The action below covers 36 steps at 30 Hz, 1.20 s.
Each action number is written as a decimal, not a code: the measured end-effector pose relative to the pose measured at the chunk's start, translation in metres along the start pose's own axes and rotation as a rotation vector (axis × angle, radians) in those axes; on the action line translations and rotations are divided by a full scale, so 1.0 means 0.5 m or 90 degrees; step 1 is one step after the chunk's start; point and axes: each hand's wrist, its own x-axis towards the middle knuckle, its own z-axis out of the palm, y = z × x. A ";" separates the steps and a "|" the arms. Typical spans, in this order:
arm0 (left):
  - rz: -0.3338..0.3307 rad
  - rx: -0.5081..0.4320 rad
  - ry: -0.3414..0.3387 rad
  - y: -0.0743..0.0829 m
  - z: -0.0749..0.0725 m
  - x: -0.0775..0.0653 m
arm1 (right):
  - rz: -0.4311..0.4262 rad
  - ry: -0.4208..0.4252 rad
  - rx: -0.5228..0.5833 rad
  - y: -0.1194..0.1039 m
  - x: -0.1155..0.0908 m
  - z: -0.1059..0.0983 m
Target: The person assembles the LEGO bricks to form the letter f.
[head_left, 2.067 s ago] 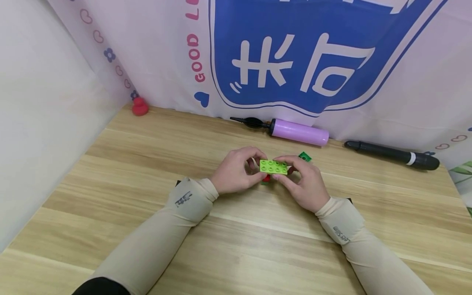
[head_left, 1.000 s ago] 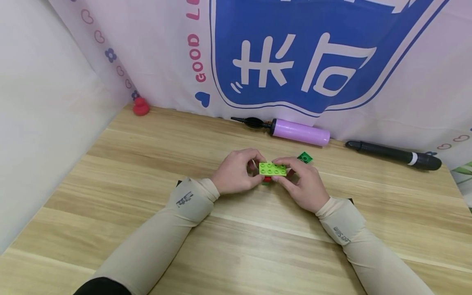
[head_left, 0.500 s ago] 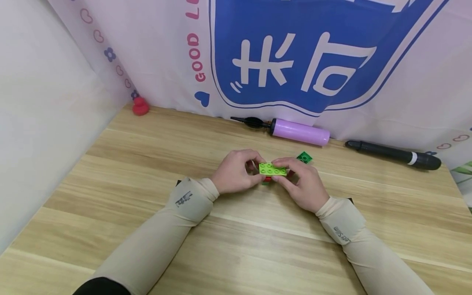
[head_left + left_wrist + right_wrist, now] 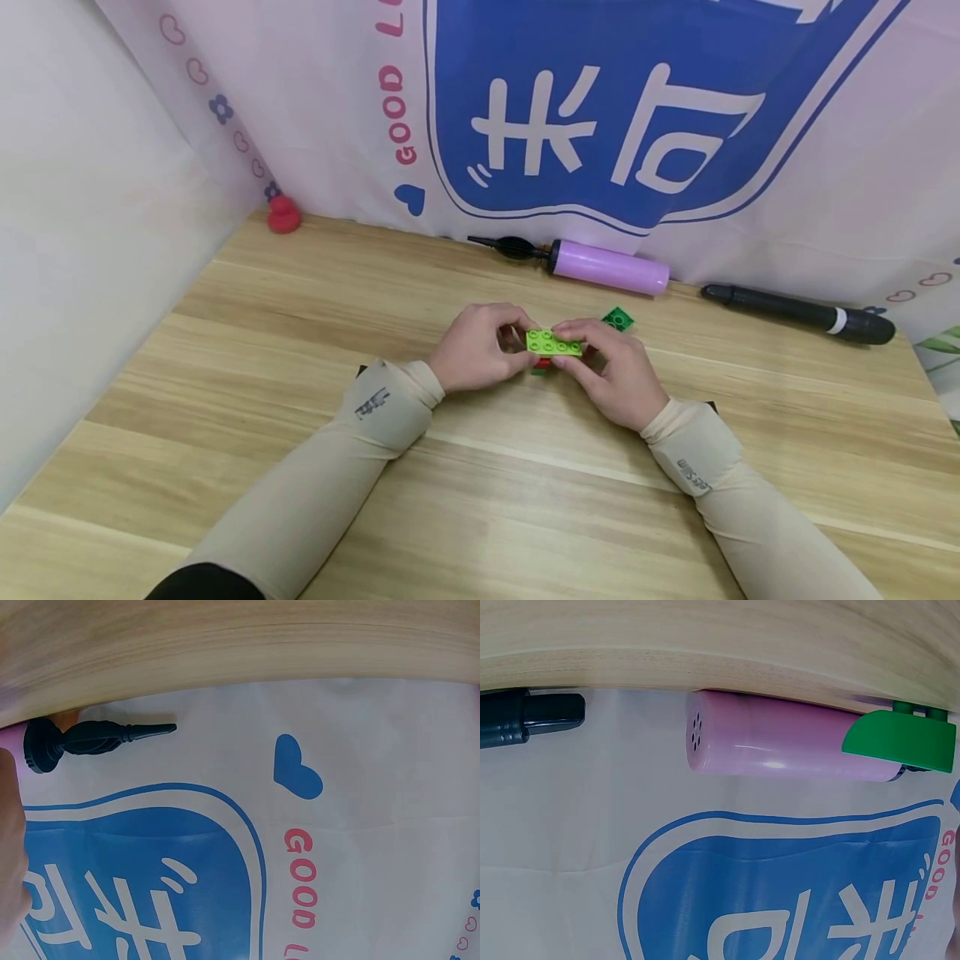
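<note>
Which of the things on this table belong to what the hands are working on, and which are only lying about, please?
In hand:
- lime green brick, held by the left hand and right hand
- red brick just beneath it

Lying about:
- dark green brick
- purple hand pump
- black pump
- red toy in the corner

Brick (image 4: 554, 342): lime green
Small brick (image 4: 618, 318): dark green
Pump (image 4: 607, 267): lilac, black nozzle
Surface (image 4: 300, 333): pale wood grain
Banner (image 4: 600, 108): white, blue emblem, pink hearts
</note>
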 end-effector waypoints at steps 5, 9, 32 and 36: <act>0.001 0.006 0.001 0.001 -0.001 0.000 | -0.001 0.002 -0.002 0.000 0.000 0.001; 0.004 0.007 0.002 0.000 0.000 0.000 | -0.001 0.002 -0.002 0.000 0.000 0.001; 0.020 0.029 0.018 0.002 -0.001 -0.002 | -0.031 0.025 0.003 0.003 0.000 0.001; 0.020 0.030 0.020 0.002 -0.001 -0.003 | -0.032 0.026 0.007 0.003 0.000 0.002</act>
